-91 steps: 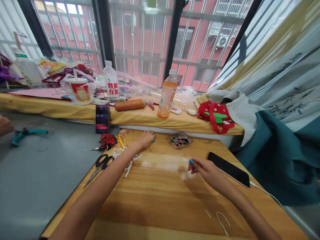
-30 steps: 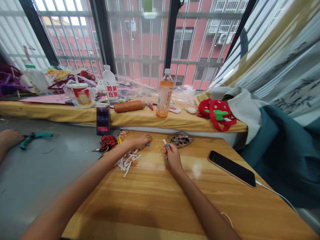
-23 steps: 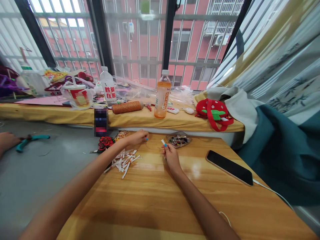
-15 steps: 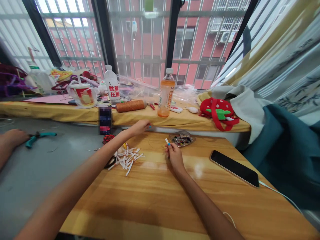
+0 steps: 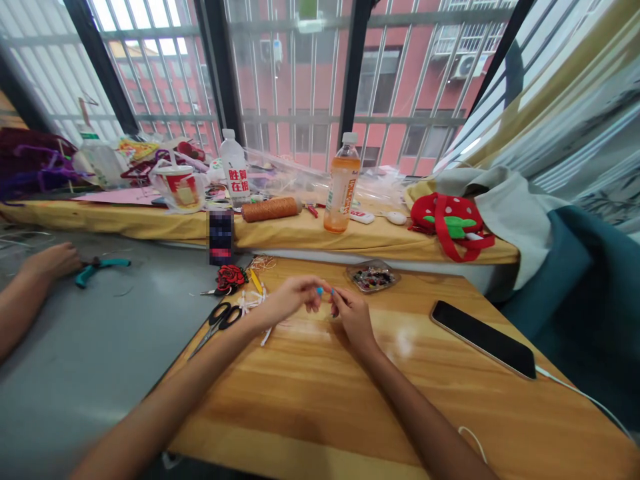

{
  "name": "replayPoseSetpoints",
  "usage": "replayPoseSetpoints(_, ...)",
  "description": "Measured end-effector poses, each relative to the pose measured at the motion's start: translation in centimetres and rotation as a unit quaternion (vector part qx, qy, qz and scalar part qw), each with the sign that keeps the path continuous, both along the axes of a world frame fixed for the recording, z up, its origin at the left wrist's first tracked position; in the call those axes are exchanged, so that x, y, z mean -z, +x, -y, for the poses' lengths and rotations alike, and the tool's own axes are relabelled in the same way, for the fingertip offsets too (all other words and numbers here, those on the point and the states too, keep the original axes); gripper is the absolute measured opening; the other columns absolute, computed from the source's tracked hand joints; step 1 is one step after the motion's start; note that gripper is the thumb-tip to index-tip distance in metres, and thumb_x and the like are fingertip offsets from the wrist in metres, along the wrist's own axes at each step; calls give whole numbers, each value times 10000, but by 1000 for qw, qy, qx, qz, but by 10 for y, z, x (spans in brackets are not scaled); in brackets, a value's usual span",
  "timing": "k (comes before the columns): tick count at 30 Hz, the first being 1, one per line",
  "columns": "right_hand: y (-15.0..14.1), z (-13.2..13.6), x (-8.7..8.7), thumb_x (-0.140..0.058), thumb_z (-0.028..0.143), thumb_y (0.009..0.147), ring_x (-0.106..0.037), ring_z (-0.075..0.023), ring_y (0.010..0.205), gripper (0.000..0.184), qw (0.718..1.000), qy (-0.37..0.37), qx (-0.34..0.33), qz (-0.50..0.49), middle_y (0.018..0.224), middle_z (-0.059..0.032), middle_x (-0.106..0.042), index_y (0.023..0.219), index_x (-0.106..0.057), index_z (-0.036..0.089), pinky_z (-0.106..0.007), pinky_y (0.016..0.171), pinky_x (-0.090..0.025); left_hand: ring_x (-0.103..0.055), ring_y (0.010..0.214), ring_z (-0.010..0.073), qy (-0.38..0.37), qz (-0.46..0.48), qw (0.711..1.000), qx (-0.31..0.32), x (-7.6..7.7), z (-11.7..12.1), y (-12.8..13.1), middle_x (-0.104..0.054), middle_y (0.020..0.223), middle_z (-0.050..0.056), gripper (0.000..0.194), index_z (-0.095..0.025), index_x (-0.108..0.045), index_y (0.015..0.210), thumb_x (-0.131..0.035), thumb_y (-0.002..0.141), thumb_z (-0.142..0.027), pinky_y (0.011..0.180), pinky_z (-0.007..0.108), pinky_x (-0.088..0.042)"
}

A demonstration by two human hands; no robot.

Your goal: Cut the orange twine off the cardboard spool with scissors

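Grip of the left hand [image 5: 293, 301], half-curled, contents unclear, is now meeting the right hand [image 5: 356, 321] after standing apart, suggesting two-handed work, while white strips [image 5: 246, 304] are lying behind the left wrist, another probably hiding in the right pinch.

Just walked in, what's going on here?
The wearer's left hand and right hand meet, or nearly, above a wooden table; anything pinched between them is too small to make out. White strips and black scissors lie to the left, a clear tray of colored bits farther back. Another person's hand is by teal pliers.
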State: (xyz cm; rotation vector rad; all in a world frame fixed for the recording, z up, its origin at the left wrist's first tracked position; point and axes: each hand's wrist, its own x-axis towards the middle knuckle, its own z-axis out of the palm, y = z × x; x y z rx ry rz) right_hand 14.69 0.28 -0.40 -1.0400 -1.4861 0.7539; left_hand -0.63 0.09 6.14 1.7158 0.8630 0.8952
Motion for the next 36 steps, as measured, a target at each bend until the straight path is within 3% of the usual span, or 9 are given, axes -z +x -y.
replayPoseSetpoints(1, 0, 0, 0, -463, 307, 756, -427, -111, 456, 214, 1000, -6, -17, 2, 507, 18, -482, 715, -631, 181, -228, 460, -338, -477, 479, 91, -16, 7, 1000, 17, 17, 1, 7, -520, 527, -24, 210, -151, -566, 864, -505, 705, -274, 504, 216, -393)
replayPoseSetpoints(3, 1, -1, 2, -469, 304, 745, -427, -107, 447, 221, 999, -24, -47, -8, 500, 22, -491, 765, -652, 181, -222, 450, -341, -477, 483, 88, -12, 40, 999, -18, 43, -1, 15, -524, 530, -37, 304, -154, -514, 988, -517, 702, -256, 505, 211, -389)
replayPoseSetpoints(7, 1, -4, 4, -523, 278, 695, -455, -99, 456, 211, 996, -44, -69, -42, 553, 19, -542, 809, -675, 184, -220, 468, -364, -487, 496, 90, -43, 111, 990, -82, 63, -7, 14, -523, 530, -47, 376, -138, -453, 1040, -525, 690, -253, 506, 208, -380)
replayPoseSetpoints(14, -4, -3, 2, -585, 275, 637, -510, -118, 563, 194, 988, -53, -117, -81, 698, -7, -634, 783, -695, 210, -237, 551, -410, -515, 526, 102, -61, 144, 980, -127, 72, -12, 11, -538, 547, -33, 297, -140, -509, 885, -569, 652, -313, 533, 221, -397)
replayPoseSetpoints(18, -5, -4, 4, -616, 304, 603, -555, -153, 659, 272, 975, -94, -157, -128, 748, -13, -662, 852, -680, 216, -282, 637, -437, -527, 527, 108, -81, 149, 974, -149, 73, -13, 11, -545, 549, -36, 396, -142, -491, 946, -594, 618, -338, 536, 228, -405)
replayPoseSetpoints(23, -3, -4, 5, -600, 264, 638, -544, -157, 715, 175, 989, -46, -127, -63, 715, -10, -634, 776, -697, 219, -294, 718, -399, -521, 542, 101, -103, 164, 976, -104, 70, -10, 11, -554, 564, -29, 397, -130, -542, 940, -617, 603, -326, 550, 219, -406)
replayPoseSetpoints(27, -2, -1, 2, -576, 262, 673, -534, -160, 753, 137, 989, -37, -141, -26, 737, -19, -616, 718, -698, 220, -294, 749, -380, -502, 535, 89, -106, 175, 972, -115, 71, -8, 11, -561, 580, -19, 361, -129, -573, 909, -622, 608, -323, 537, 207, -390)
replayPoseSetpoints(31, -3, 0, -1, -567, 270, 688, -534, -158, 756, 139, 987, -45, -149, -36, 727, -16, -621, 658, -689, 211, -286, 738, -382, -490, 542, 92, -88, 163, 975, -121, 71, -8, 12, -548, 585, -16, 292, -137, -595, 857, -604, 627, -317, 532, 206, -385)
replayPoseSetpoints(36, -6, -1, 3, -598, 262, 646, -550, -141, 649, 104, 974, -107, -158, -120, 615, 6, -624, 655, -670, 187, -266, 672, -399, -503, 591, 103, -43, 137, 983, -116, 70, -6, 13, -549, 622, -13, 269, -144, -571, 915, -547, 680, -273, 580, 213, -401)
